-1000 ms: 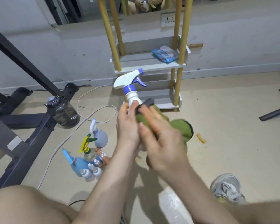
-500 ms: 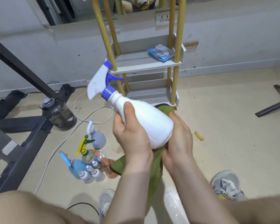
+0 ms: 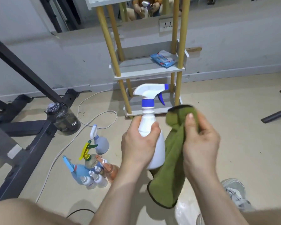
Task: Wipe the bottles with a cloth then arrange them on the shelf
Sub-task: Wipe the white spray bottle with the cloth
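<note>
One dark metal frame [image 3: 23,75] takes up the left edge, its base rails flat on the floor. A dark water jug [image 3: 63,118] stands just beside one rail. A white cable [image 3: 81,132] loops across the floor from the wall past the jug. A cluster of spray bottles [image 3: 91,163] stands to the right of the cable, packed close, near the left forearm.

At centre, the left hand [image 3: 139,146] grasps the white spray bottle [image 3: 159,153] round its shoulder. The bottle is upright in the air above the floor, nozzle pointing right, in front of the shelf's lowest tier. The shelf [image 3: 146,73] stands against the wall on yellow posts; a blue packet [image 3: 163,60] lies at the right end of its middle tier, and the board's left part shows bare.

The green cloth [image 3: 167,184] hangs just beside the bottle's right side, its dark-edged lower corner near the floor. The right hand [image 3: 201,143] is curled round the cloth's bunched upper part, thumb pressed on it.

Beige floor runs right of the shelf to a dark bar [image 3: 276,114] at the right edge. A grey shoe [image 3: 235,194] shows lower right.
</note>
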`<action>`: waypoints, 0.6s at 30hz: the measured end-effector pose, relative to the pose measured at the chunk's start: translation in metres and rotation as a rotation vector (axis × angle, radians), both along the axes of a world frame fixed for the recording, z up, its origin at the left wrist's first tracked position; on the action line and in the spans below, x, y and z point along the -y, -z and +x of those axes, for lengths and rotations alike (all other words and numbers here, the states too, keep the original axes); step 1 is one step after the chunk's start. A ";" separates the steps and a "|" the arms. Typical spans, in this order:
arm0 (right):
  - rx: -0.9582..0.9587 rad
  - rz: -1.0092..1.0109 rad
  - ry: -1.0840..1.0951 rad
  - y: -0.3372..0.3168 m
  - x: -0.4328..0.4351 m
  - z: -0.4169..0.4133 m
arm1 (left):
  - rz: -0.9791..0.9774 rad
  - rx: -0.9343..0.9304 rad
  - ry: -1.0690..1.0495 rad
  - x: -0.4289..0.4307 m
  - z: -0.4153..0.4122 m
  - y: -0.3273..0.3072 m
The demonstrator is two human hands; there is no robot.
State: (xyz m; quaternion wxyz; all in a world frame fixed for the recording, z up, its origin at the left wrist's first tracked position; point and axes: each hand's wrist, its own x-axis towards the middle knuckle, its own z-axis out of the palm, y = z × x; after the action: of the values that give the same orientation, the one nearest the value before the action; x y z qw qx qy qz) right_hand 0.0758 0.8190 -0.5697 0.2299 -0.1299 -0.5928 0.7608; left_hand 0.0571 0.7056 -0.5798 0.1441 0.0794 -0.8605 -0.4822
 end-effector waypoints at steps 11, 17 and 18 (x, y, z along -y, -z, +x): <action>-0.211 1.225 -0.157 -0.044 -0.011 -0.053 | -0.155 0.071 0.220 -0.011 0.029 -0.013; -0.150 1.013 -0.236 -0.048 -0.034 -0.074 | -0.229 0.138 0.300 -0.006 0.034 -0.006; -0.102 0.918 -0.221 -0.047 -0.041 -0.082 | -0.241 0.142 0.316 -0.004 0.033 -0.006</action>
State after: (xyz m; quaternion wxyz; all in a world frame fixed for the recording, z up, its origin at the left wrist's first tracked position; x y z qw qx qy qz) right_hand -0.0065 0.8599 -0.5231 0.2099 0.0866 -0.8660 0.4455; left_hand 0.0898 0.7100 -0.5741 0.0141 -0.0403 -0.9216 -0.3857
